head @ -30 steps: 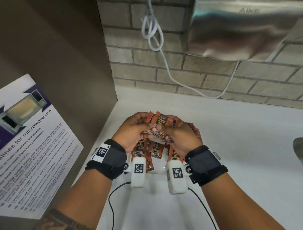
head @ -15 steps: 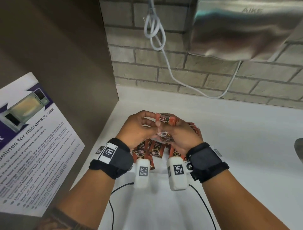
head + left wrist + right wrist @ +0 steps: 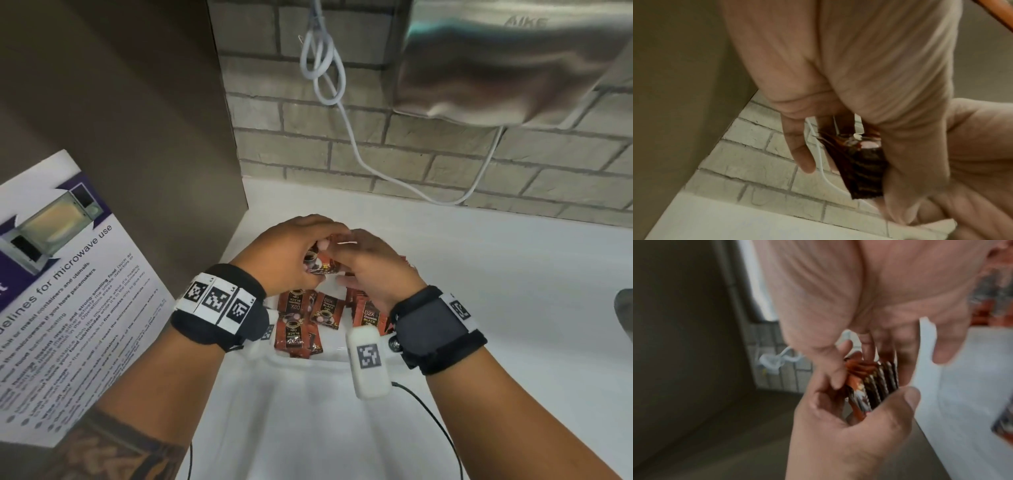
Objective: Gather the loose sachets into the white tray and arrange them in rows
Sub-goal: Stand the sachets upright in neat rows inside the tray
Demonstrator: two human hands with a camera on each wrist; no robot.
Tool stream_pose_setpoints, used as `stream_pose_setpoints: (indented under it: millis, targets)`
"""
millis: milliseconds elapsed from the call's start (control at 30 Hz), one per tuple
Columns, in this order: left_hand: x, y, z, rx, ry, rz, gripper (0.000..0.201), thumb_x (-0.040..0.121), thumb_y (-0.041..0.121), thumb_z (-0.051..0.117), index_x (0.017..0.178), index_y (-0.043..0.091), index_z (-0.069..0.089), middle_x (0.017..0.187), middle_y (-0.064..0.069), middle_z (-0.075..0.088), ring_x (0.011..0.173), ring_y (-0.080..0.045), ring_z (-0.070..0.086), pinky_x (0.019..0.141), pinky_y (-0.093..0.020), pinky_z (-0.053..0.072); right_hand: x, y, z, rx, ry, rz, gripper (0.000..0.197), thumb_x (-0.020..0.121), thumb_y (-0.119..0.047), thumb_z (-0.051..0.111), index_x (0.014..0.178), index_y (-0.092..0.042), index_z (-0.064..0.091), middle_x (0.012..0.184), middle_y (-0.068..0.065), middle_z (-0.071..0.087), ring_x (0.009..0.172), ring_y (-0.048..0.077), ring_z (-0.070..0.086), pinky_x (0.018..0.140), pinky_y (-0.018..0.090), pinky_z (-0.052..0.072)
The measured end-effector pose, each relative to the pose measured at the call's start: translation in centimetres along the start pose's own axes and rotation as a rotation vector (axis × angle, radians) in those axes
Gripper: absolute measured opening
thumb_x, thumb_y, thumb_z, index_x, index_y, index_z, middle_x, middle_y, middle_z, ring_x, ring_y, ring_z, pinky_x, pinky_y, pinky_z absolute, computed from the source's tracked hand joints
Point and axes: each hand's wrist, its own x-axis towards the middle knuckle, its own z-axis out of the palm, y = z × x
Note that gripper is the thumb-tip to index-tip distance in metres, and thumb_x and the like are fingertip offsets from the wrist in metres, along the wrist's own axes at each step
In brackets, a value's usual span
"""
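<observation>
A smooth white counter (image 3: 479, 274) meets a grey brick wall (image 3: 428, 154), where a looped white cable (image 3: 322, 68) hangs beside a brushed-metal hand dryer (image 3: 507, 61). Both hands meet above the white tray (image 3: 329, 356): the left hand (image 3: 291, 253) and right hand (image 3: 373, 267) curl round a fanned stack of glossy red-and-black sachets (image 3: 875, 386), thumbs pinching its edges. More loose sachets (image 3: 308, 318) lie flat in the tray near the wrists. A printed microwave notice (image 3: 61, 291) leans at the left.
</observation>
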Motion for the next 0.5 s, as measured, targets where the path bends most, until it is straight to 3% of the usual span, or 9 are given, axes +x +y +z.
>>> stream_pose_setpoints:
  millis: [67,133,200,300,333,400,500]
  targets:
    - [-0.1,-0.3,0.0,-0.025,-0.004,-0.042,0.097,0.070,0.016,0.086,0.152,0.038,0.038,0.137,0.014,0.053,0.121,-0.005,0.054,0.102,-0.031,0.049,0.0,0.0,-0.4,-0.093,0.047,-0.096,0.028,0.087,-0.021,0.076,0.112,-0.013,0.066,0.104,0.003,0.075,0.094,0.012,0.070,0.075,0.022,0.051]
    - [0.1,-0.3,0.1,-0.216,0.027,-0.127,0.114,0.066,0.020,0.093,0.155,0.045,0.027,0.142,0.018,0.046,0.125,-0.001,0.051,0.102,-0.024,0.049,0.1,-0.1,-0.8,-0.086,0.052,-0.109,0.022,0.087,-0.014,0.075,0.108,-0.010,0.070,0.100,0.006,0.076,0.092,0.019,0.072,0.077,0.027,0.051]
    - [0.3,-0.3,0.3,-0.522,0.116,-0.227,0.116,0.059,0.025,0.097,0.153,0.045,0.031,0.144,0.016,0.047,0.125,-0.006,0.055,0.099,-0.031,0.054,0.2,-0.4,-1.1,-0.050,0.040,-0.091,0.019,0.087,-0.016,0.073,0.106,-0.011,0.072,0.099,0.007,0.076,0.096,0.026,0.071,0.083,0.037,0.053]
    - [0.5,-0.1,1.4,-0.672,0.185,-0.297,0.100,0.054,0.029,0.093,0.142,0.039,0.048,0.126,-0.001,0.061,0.107,-0.019,0.067,0.095,-0.045,0.057,0.2,-0.3,-0.6,0.033,-0.009,-0.014,0.019,0.089,-0.015,0.072,0.105,-0.005,0.068,0.091,0.011,0.071,0.084,0.026,0.067,0.072,0.034,0.054]
    - [0.6,0.1,1.7,-0.626,0.155,-0.299,0.095,0.057,0.025,0.090,0.141,0.039,0.048,0.123,-0.002,0.061,0.106,-0.018,0.066,0.096,-0.043,0.057,0.1,-0.2,-0.2,0.066,-0.019,0.015,0.019,0.089,-0.013,0.072,0.105,-0.003,0.066,0.090,0.016,0.069,0.085,0.029,0.067,0.072,0.035,0.056]
    - [0.9,0.5,2.1,-0.515,0.101,-0.282,0.091,0.067,0.011,0.083,0.144,0.039,0.043,0.124,0.004,0.053,0.112,-0.011,0.059,0.096,-0.026,0.053,0.1,0.2,0.5,0.165,-0.029,0.073,0.028,0.090,-0.006,0.067,0.114,0.006,0.061,0.101,0.028,0.066,0.098,0.040,0.065,0.089,0.051,0.056]
    - [1.0,0.5,2.1,-0.439,0.086,-0.253,0.090,0.072,-0.001,0.075,0.146,0.037,0.040,0.126,0.008,0.044,0.121,-0.006,0.047,0.084,-0.010,0.047,0.1,0.6,1.5,0.337,-0.065,0.135,0.047,0.088,0.004,0.057,0.131,0.017,0.046,0.122,0.041,0.055,0.112,0.045,0.059,0.104,0.064,0.042]
